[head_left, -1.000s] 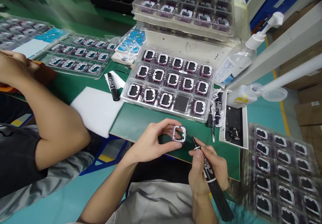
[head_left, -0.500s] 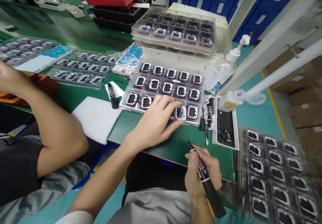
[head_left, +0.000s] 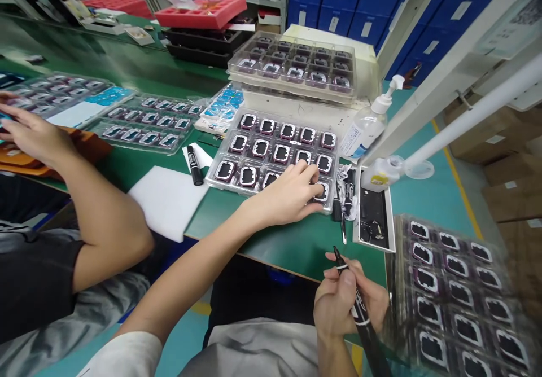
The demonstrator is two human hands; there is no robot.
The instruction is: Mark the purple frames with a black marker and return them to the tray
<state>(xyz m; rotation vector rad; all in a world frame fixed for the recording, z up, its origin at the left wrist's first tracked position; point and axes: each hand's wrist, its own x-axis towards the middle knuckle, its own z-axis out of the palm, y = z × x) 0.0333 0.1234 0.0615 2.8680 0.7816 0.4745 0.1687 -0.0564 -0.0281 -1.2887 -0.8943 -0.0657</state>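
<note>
One held marker (head_left: 361, 312) — slanted (tip forward)

Counted in the central clear plastic tray (head_left: 215, 183): back row, five white-rimmed purple square frames (head_left: 288, 131); middle row, five; front row partly hidden. One uncapped black marker (head_left: 359, 308), one transparent pump bottle (head_left: 364, 131), one white foam sheet (head_left: 169, 199).

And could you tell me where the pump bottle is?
In the head view, the pump bottle is right of the central tray, behind the open white box.
</note>
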